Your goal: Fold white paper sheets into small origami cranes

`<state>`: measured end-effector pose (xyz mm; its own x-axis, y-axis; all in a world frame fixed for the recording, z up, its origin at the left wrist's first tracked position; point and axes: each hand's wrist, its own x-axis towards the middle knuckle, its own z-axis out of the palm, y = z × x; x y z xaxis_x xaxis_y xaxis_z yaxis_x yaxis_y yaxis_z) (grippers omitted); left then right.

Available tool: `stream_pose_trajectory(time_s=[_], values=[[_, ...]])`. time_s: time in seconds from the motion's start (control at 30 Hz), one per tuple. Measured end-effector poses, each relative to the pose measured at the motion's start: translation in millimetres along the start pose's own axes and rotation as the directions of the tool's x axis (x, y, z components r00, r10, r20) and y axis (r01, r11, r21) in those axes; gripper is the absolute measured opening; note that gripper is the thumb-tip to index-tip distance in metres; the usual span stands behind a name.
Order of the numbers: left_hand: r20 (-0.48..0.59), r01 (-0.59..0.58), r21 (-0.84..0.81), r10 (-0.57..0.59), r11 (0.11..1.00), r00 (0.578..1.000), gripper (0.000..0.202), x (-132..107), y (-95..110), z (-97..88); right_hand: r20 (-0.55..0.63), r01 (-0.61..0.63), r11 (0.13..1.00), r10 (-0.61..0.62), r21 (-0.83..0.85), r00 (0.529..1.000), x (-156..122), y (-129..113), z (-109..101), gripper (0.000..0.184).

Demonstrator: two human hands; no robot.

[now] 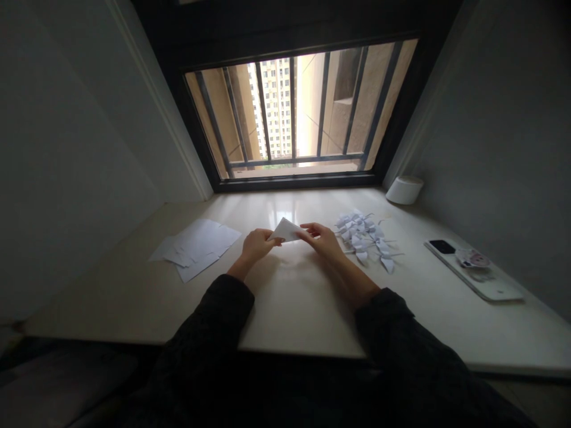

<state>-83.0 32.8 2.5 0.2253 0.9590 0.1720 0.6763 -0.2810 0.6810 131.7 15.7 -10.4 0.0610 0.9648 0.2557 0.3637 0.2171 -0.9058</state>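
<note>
A small folded piece of white paper [286, 230] is held just above the pale table [285, 309], between both hands. My left hand [257, 245] pinches its left edge with fingers closed. My right hand [322, 239] grips its right side, fingers curled onto the paper. Both arms wear dark sleeves. To the right of my right hand lies a pile of several small folded white paper figures [366, 238].
Loose white paper sheets [196, 245] lie at the left of the table. A white phone with a small card on it [473, 267] rests at the right, and a white round container [404, 189] stands by the barred window [294, 113]. Walls close in on both sides.
</note>
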Motion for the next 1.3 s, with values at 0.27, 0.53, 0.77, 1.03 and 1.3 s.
stream_pose_trajectory(time_s=[0.27,0.53,0.77,1.03,1.3], values=[[-0.135,-0.104,0.404,0.172,0.909,0.976,0.036,-9.2,15.5,-12.4,0.13,0.06,0.896,-0.002,-0.44,0.991,-11.7,-8.5,3.6,0.022],[-0.28,-0.057,-0.343,-0.044,0.938,0.959,0.046,0.7,8.4,-0.5,0.064,0.002,0.998,0.002,-0.059,0.998,-6.4,-0.3,9.5,0.033],[-0.101,-0.019,-0.625,-0.056,0.78,0.993,0.029,-1.7,13.0,21.6,0.147,-0.048,0.987,0.025,0.152,0.989,-11.1,-0.1,23.1,0.041],[-0.101,0.05,-0.722,-0.176,0.69,0.979,0.029,-7.0,24.4,22.3,0.141,-0.027,0.998,0.017,0.063,0.99,-13.4,-3.1,21.1,0.038],[-0.19,0.075,-0.788,-0.357,0.611,0.915,0.039,0.2,18.0,3.0,0.17,0.003,0.999,0.006,-0.049,0.986,-20.9,-13.1,22.6,0.032]])
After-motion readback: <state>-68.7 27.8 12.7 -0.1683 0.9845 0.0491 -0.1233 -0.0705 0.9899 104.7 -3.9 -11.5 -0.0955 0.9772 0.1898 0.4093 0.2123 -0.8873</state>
